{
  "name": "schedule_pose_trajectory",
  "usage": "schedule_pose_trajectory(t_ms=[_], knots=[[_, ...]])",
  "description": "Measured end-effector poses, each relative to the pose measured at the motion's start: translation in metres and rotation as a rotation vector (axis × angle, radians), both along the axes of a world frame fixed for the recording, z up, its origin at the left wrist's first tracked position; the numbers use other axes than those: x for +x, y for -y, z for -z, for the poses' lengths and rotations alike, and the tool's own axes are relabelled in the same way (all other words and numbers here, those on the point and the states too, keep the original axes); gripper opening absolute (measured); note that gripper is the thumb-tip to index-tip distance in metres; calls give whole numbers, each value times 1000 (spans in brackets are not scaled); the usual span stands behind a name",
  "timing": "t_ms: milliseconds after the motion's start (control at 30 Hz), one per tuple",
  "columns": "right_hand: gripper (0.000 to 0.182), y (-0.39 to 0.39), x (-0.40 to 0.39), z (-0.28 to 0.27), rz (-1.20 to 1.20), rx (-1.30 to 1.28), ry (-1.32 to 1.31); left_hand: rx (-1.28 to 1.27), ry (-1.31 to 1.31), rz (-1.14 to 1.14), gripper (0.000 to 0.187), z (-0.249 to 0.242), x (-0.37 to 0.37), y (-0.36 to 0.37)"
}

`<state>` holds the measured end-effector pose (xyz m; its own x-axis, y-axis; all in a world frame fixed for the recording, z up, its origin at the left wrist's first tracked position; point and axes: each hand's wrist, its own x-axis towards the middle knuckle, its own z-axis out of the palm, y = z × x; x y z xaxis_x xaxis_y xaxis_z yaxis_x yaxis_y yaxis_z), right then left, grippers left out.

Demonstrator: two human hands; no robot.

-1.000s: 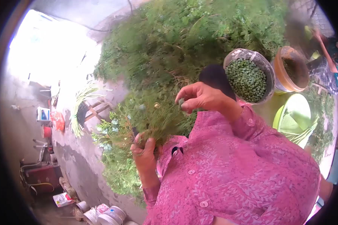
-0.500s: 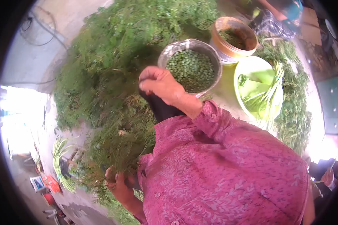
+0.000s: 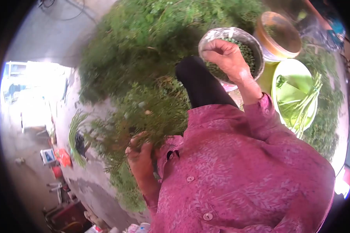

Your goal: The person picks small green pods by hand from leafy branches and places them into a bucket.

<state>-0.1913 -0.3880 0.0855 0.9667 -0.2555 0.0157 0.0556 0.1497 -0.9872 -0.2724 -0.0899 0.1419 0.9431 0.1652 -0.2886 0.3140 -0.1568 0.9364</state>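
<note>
Low on the left, my left hand [image 3: 140, 153] grips a green leafy branch [image 3: 151, 112] with fine leaves, its fingers curled round the stems. My right hand [image 3: 230, 62] hangs over a round bucket [image 3: 212, 35] that has a pale, stained rim. Small round green fruits [image 3: 248, 55] lie inside the bucket, partly covered by the hand. The right fingers are curled in to the thumb; what they hold, if anything, is too small to make out. My dark-clad knee [image 3: 194, 73] stands between the branch and the bucket.
A large heap of leafy branches [image 3: 144, 35] spreads ahead. An orange-rimmed bucket [image 3: 260, 33] and a lime-green tub [image 3: 276, 91] with long green stalks stand to the right. Another person's arm [image 3: 319, 13] shows at top right. Bundled green stalks [image 3: 76, 141] lie at left, near a red bag [image 3: 63, 157].
My right hand has moved from beside the bucket's rim to over the fruits. My left hand still holds the branch. The whole view has shifted, so things appear further right and higher.
</note>
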Motion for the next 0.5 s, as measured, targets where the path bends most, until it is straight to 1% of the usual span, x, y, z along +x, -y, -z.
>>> schedule_pose_trajectory(t_ms=[33,67,100,133,200,267,333,400,433,500], knots=[[9,-13,2,-12,-73,4,79,14,-1,-21,22,3,0,-4],[12,-27,3,-24,-140,5,161,-19,-27,25,24,8,-1,-9],[16,-38,3,-35,-254,28,189,-53,-52,73,27,10,-2,-13],[17,-49,4,-38,-359,72,250,-46,-49,60,27,8,-4,-12],[18,-74,0,-52,-423,-77,339,-107,-32,-35,26,4,-7,-7],[22,-91,-3,-62,-432,-379,486,-122,-24,-33,25,7,-10,-14],[23,-107,-3,-57,-438,-369,493,-142,-14,-31,24,6,-12,-18],[23,-117,-1,-57,-464,-575,495,-75,-35,14,21,2,-14,-18],[23,-121,-2,-58,-476,-576,503,-78,-30,1,21,2,-16,-20],[23,-128,-1,-63,-475,-752,492,-74,-39,60,16,0,-17,-23]])
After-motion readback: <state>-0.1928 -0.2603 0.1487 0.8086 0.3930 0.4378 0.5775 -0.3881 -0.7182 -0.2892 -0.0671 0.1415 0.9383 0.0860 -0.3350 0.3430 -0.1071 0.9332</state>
